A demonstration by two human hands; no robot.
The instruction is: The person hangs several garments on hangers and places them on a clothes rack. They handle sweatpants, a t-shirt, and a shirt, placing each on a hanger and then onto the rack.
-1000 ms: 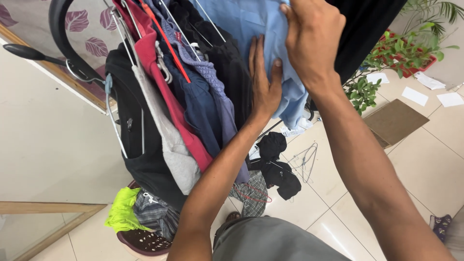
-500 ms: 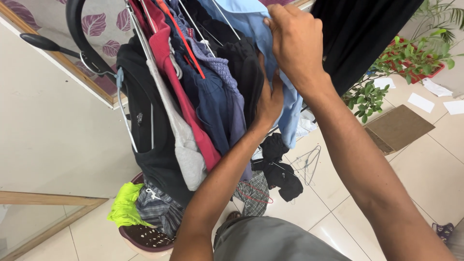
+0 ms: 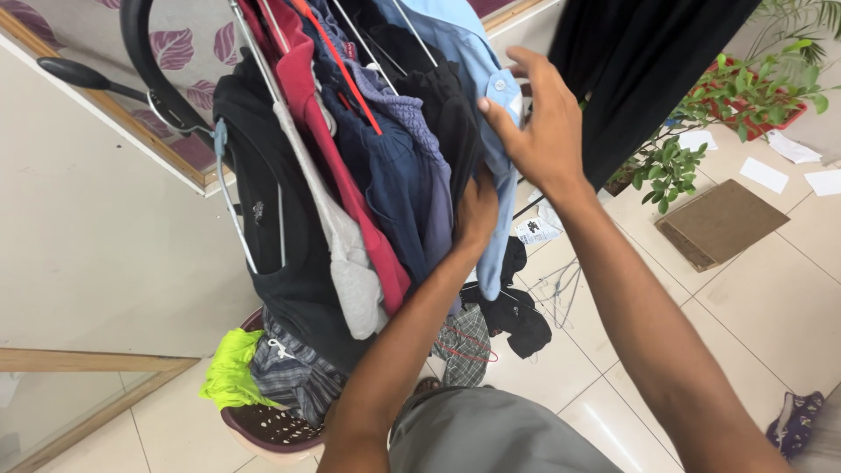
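Shirt at twelve o'clock is hanging loosely: my left hand is pressing it flat, my right hand is spreading wide beside it, so I'm risking it slipping onto the floor clothes.

We stood on glossy cream floor tiles. Plain off-white wall ran at left, leaf-patterned panel above wooden trim. We saw potted green plants, flat brown cardboard sheet, scattered white papers.
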